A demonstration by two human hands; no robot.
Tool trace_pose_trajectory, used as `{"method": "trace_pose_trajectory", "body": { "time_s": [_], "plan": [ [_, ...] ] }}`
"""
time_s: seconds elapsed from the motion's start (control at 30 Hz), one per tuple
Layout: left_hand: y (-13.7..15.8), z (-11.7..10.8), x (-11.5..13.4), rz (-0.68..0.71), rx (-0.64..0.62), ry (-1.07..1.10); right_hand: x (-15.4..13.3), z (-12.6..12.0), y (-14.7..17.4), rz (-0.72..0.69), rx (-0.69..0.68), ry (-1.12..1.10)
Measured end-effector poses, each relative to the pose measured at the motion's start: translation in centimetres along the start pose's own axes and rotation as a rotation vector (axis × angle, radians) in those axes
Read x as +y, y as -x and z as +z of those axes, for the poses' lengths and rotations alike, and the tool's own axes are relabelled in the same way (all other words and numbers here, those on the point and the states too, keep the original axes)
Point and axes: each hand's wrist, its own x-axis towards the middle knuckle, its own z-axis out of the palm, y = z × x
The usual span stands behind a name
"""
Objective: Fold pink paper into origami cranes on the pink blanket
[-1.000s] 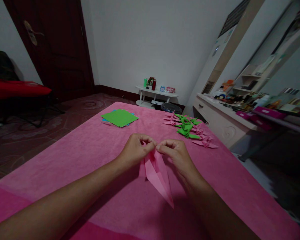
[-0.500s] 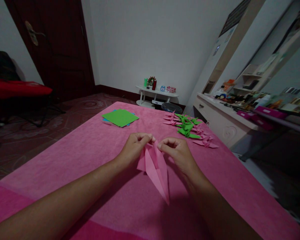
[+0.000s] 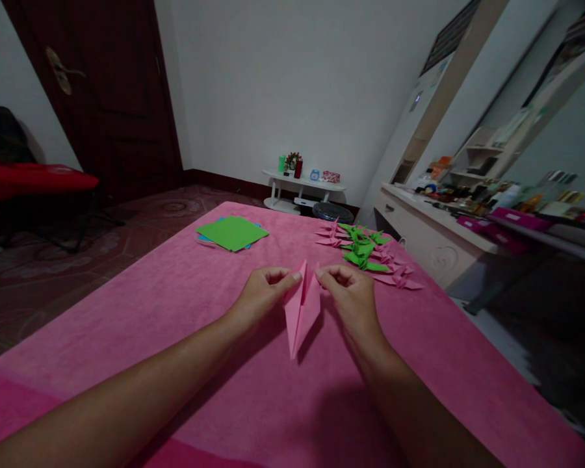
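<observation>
Between my hands is a folded piece of pink origami paper (image 3: 302, 312), narrow and pointed towards me, with two separate points at its far end. My left hand (image 3: 269, 286) pinches its left side between thumb and fingers. On the right side, my right hand (image 3: 347, 286) pinches the other upper point. Both hands are closed, and the paper is just above the pink cloth (image 3: 175, 325). Past my right hand lies a group of folded paper cranes, some green (image 3: 361, 250) and some pink (image 3: 400, 279).
A stack of square paper sheets (image 3: 233, 233), green on top with blue beneath, lies at the far left of the cloth. Beyond the far edge stands a low white table (image 3: 305, 180). A cluttered dresser (image 3: 429, 218) is on the right, and a red-covered chair (image 3: 34, 185) on the left.
The pink paper has turned and been flattened into a narrower shape, its near tip shifting left and away from me. My hands have spread slightly apart, still pinching it.
</observation>
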Motion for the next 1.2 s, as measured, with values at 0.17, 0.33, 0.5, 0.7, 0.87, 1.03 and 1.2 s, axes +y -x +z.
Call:
{"method": "trace_pose_trajectory", "body": {
  "time_s": [0.17, 0.33, 0.5, 0.7, 0.87, 1.03, 1.2],
  "plan": [
    [0.13, 0.02, -0.39, -0.014, -0.012, 0.036, 0.22, 0.11, 0.21, -0.050, -0.030, 0.011],
    [0.26, 0.05, -0.55, -0.020, -0.048, 0.044, 0.76, 0.19, 0.13, -0.125, -0.036, -0.016],
    [0.32, 0.10, -0.65, -0.036, -0.062, 0.070, 0.94, 0.26, 0.07, -0.109, -0.064, -0.051],
    [0.28, -0.01, -0.70, -0.030, -0.065, 0.034, 0.61, 0.34, 0.23, -0.073, -0.102, -0.078],
    [0.35, 0.08, -0.61, -0.011, -0.055, 0.049, 0.39, 0.35, 0.27, -0.117, -0.157, -0.070],
    [0.32, 0.11, -0.71, -0.010, -0.057, 0.064, 0.47, 0.52, 0.30, -0.052, -0.153, -0.116],
    [0.36, 0.13, -0.43, 0.002, -0.075, 0.050, 0.45, 0.43, 0.16, 0.088, -0.153, -0.191]
  ]
}}
